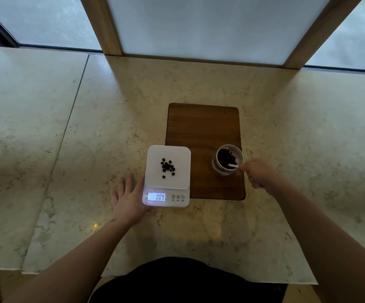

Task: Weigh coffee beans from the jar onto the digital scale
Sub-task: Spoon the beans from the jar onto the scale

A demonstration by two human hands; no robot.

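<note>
The left hand is being laid flat and open on the marble bench, fingers spread, nothing held, its edge touching the left side of the digital scale. A reading of 009 is being shown on the lit display. A small heap of coffee beans is being carried on the white platform. Further right, a white spoon is being pinched by the closed right hand, its tip being dipped into the beans inside the glass jar. The jar is being borne upright by the wooden board, whose left edge is being overlapped by the scale.
</note>
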